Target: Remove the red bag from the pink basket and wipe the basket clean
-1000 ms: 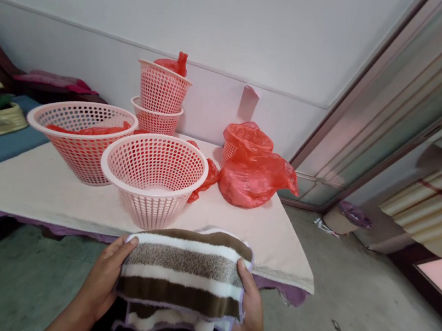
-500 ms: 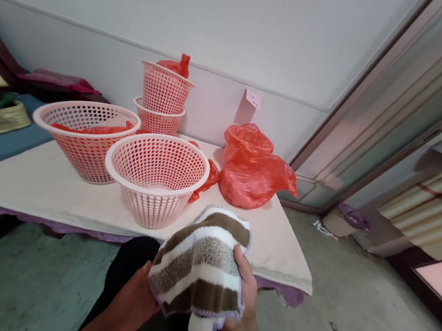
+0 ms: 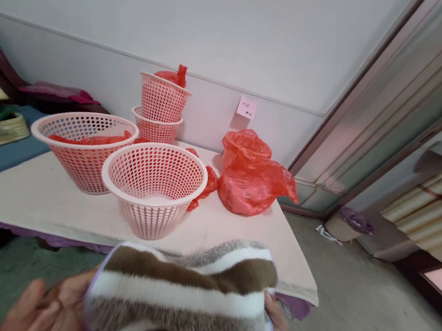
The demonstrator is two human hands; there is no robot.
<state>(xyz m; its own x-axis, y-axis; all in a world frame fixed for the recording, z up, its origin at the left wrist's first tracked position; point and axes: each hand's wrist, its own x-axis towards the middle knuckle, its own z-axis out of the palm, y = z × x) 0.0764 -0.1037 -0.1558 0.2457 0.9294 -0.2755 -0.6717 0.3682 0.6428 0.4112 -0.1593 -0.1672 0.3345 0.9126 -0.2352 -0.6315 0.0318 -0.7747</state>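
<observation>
A fluffy towel (image 3: 185,295), striped brown, white and grey with a thin purple hem, is spread wide in front of me, below the table's front edge. My left hand (image 3: 52,306) is at its left edge, palm partly up; its farther fingers go behind the cloth. At the opposite edge my right hand (image 3: 278,324) grips the towel, its thumb on top and the other fingers mostly hidden. Just beyond the towel a pink mesh basket (image 3: 149,215) stands upright on the table, with nothing seen inside.
Another pink basket (image 3: 81,158) with red plastic inside stands left on the white-covered table (image 3: 51,212). Two stacked baskets (image 3: 161,102) are behind. A red plastic bag (image 3: 248,189) lies at right, near a bag-covered basket (image 3: 247,143). A bin (image 3: 347,224) stands on the floor.
The towel has gone from bunched and draped to spread out broadly. My hands have moved apart, the left one leftward and the right one rightward. The view has tilted up slightly.
</observation>
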